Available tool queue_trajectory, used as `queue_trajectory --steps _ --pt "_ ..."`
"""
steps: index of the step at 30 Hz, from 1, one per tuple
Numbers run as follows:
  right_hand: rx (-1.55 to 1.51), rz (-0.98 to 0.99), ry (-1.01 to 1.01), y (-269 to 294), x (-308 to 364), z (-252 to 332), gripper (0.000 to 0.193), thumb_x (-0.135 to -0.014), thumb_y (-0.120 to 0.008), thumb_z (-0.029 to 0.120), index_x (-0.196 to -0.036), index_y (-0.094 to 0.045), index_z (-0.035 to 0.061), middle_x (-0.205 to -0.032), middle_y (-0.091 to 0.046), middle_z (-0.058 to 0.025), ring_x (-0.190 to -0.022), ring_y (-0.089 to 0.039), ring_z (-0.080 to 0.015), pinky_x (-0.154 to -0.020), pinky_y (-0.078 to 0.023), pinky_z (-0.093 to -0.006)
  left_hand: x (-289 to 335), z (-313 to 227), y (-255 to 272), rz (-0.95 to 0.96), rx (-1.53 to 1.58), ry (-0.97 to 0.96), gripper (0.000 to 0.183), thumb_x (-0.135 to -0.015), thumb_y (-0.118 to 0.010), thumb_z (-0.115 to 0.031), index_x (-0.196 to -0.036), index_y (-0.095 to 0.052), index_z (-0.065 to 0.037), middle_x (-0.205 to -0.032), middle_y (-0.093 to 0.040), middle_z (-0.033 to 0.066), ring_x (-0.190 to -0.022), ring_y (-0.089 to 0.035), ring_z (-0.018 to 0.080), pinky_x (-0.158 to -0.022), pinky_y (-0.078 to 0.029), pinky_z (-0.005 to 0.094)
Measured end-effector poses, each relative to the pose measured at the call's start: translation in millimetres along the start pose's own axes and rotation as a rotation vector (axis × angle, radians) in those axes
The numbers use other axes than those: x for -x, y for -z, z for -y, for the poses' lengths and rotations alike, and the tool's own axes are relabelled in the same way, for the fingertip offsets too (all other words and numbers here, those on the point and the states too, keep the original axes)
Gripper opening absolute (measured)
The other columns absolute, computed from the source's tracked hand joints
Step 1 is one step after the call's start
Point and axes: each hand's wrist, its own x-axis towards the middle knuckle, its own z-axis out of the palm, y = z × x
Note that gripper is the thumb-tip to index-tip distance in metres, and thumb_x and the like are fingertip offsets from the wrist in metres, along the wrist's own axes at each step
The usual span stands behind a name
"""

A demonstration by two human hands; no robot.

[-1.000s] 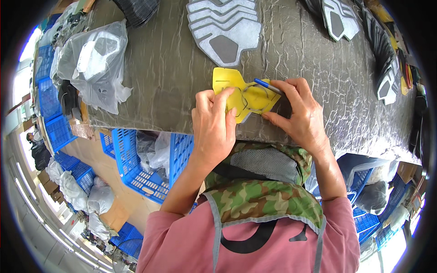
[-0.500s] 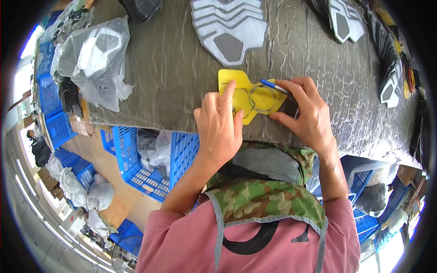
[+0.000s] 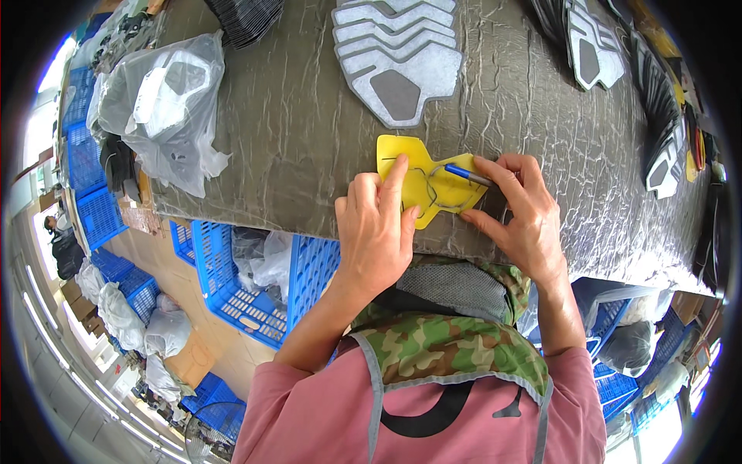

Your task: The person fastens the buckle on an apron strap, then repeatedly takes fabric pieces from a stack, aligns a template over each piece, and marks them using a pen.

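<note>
A yellow template (image 3: 416, 179) with a narrow waist and dark curved lines or slots lies on the dark, wrinkled table covering near the front edge. My left hand (image 3: 374, 232) holds its left part, the index finger stretched over the face and the thumb at the lower edge. At its right end is my right hand (image 3: 529, 213), with a blue-and-white pen (image 3: 466, 175) under the index finger and the thumb by the template's edge. The pen slants across the template, its blue end toward the middle. Just beyond lies a stack of grey-and-white ridged pieces (image 3: 398, 66).
A clear plastic bag (image 3: 166, 108) with white pieces sits at the table's left. More ridged pieces (image 3: 595, 54) are at the far right, beside a fanned row of dark pieces (image 3: 657, 116). Below the front edge stands a blue crate (image 3: 247, 317) with bagged items.
The whole view has shifted slightly, so the table and hands appear lower. The pen is tilted a little differently against the template; both hands keep their hold.
</note>
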Motion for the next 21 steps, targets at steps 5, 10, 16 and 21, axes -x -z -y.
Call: queue_trajectory --steps 5,10,16,21 --pt "0.014 -0.001 0.022 -0.4 -0.1 0.2 0.064 -0.069 -0.088 0.019 -0.128 -0.065 0.0096 -0.113 -0.057 -0.0092 -0.094 -0.066 -0.0278 -0.077 -0.057 -0.0382 1.0 1.0 0.3 0.016 0.014 0.012 0.064 -0.09 -0.066 -0.017 -0.15 -0.045 -0.006 -0.11 -0.049 0.0133 -0.093 -0.05 0.0289 -0.082 -0.036 0.0413" --pt "0.036 -0.021 0.064 -0.9 0.4 0.2 0.063 -0.07 -0.087 0.02 -0.129 -0.064 0.0096 -0.11 -0.057 -0.0088 -0.09 -0.066 -0.0276 -0.075 -0.057 -0.0378 1.1 4.0 -0.8 -0.019 0.059 -0.019 0.062 -0.092 -0.065 -0.018 -0.149 -0.045 -0.006 -0.111 -0.049 0.0143 -0.093 -0.05 0.0298 -0.083 -0.036 0.0408" --pt "0.036 -0.036 0.083 -2.7 1.9 -1.7 0.064 -0.07 -0.087 0.02 -0.128 -0.064 0.0074 -0.11 -0.057 -0.0097 -0.089 -0.066 -0.0273 -0.076 -0.056 -0.0381 2.4 5.8 -0.6 -0.001 0.052 -0.019 0.061 -0.092 -0.065 -0.018 -0.149 -0.045 -0.005 -0.112 -0.05 0.0149 -0.096 -0.05 0.0303 -0.084 -0.036 0.0406" --pt "0.029 -0.039 0.068 -3.3 3.7 -1.6 0.064 -0.069 -0.087 0.019 -0.128 -0.064 0.0068 -0.111 -0.058 -0.0099 -0.09 -0.066 -0.0278 -0.076 -0.056 -0.0385 2.6 6.9 -2.2 -0.022 0.06 -0.038 0.061 -0.093 -0.064 -0.018 -0.149 -0.045 -0.005 -0.114 -0.05 0.0152 -0.096 -0.05 0.0308 -0.084 -0.036 0.041"
